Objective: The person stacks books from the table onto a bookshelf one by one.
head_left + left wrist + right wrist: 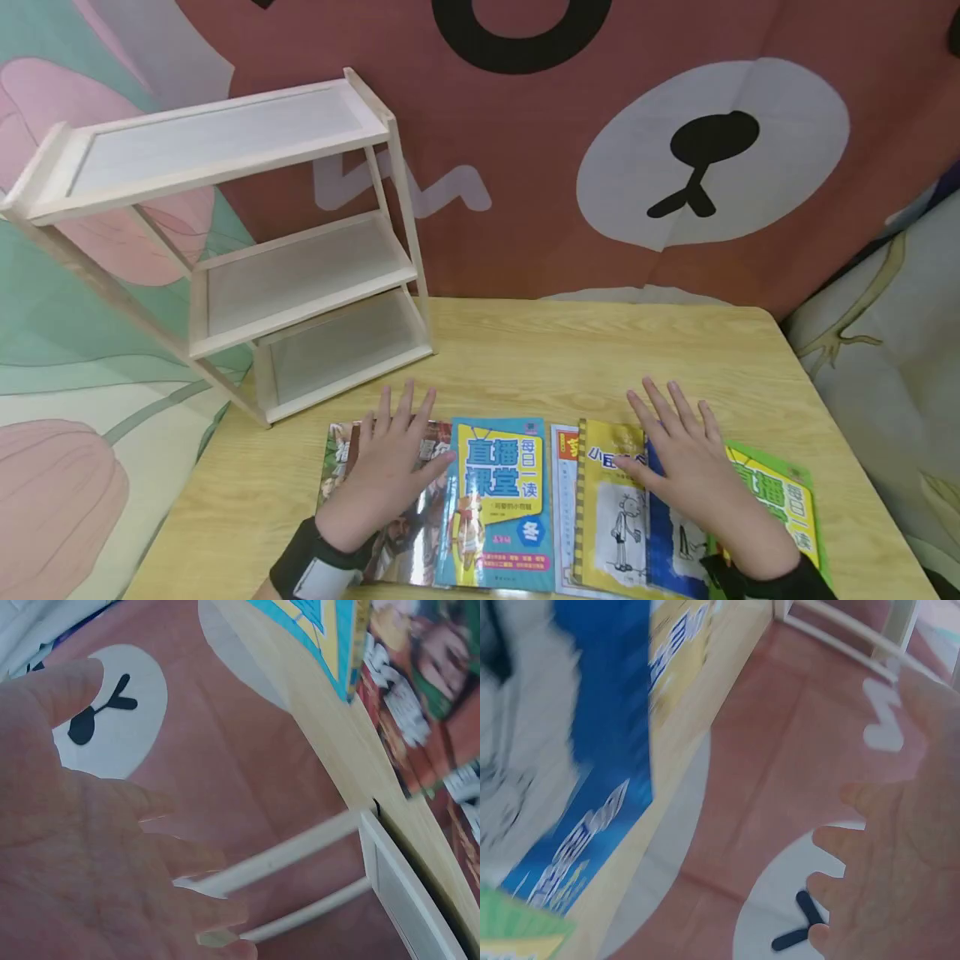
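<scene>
My left hand [388,475], fingers spread and straight, is held over a glossy picture-covered book [412,542] and holds nothing. Right of it lies a blue book [498,500] with a yellow title panel. My right hand [693,467] is likewise spread, palm down, over a dark blue book [678,542] with a white drawing. Beside that are a yellow book [611,508] with a cartoon figure and a green book [783,500], partly hidden by the right hand and wrist. A pale book [564,533] shows from under the yellow one.
A pale wooden three-tier shelf [300,287] stands at the back left of the wooden table [600,342]. Behind the table hangs a brown cloth [517,242] with a bear face. Black bands [322,562] circle both wrists.
</scene>
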Demonstrator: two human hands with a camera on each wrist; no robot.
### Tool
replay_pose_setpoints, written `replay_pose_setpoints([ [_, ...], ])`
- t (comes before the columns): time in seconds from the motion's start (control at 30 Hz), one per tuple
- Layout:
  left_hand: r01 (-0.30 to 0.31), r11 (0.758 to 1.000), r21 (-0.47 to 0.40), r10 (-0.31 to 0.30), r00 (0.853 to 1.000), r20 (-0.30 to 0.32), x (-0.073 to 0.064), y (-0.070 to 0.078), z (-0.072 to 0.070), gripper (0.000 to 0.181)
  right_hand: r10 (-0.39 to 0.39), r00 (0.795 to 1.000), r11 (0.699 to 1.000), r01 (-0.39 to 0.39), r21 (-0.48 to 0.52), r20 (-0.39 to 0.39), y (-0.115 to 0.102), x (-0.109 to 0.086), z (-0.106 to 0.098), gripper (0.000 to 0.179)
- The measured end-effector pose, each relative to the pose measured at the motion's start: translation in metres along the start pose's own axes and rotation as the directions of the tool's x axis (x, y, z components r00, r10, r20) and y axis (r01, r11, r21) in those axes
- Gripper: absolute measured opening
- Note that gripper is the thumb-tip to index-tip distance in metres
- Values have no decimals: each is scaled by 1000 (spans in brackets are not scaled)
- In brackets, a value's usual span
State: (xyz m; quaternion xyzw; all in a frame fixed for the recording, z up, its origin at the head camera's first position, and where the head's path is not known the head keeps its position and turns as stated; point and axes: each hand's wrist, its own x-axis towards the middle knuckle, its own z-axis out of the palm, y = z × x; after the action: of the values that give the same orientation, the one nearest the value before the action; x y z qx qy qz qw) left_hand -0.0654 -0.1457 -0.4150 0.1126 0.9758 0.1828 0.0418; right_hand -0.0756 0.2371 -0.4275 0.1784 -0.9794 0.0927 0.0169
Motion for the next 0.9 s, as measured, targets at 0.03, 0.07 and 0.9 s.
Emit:
replay_pose_setpoints([
  [0.03, 5, 1000, -8, -5, 999, -39, -2, -4, -3, 83, -5, 1000, 1000, 5, 2, 19, -3, 3, 0, 89],
  [0.07, 7, 1000, -22, -9, 996, -91, -4, -9, -7, 81, -10, 999, 1000, 10, 6, 39, -7, 6, -1, 89],
  [0.9, 267, 811, -520, -577, 504, -643, -46, -133, -98, 62, -152, 988, 852, 114, 510, 33, -158, 201, -37, 46],
])
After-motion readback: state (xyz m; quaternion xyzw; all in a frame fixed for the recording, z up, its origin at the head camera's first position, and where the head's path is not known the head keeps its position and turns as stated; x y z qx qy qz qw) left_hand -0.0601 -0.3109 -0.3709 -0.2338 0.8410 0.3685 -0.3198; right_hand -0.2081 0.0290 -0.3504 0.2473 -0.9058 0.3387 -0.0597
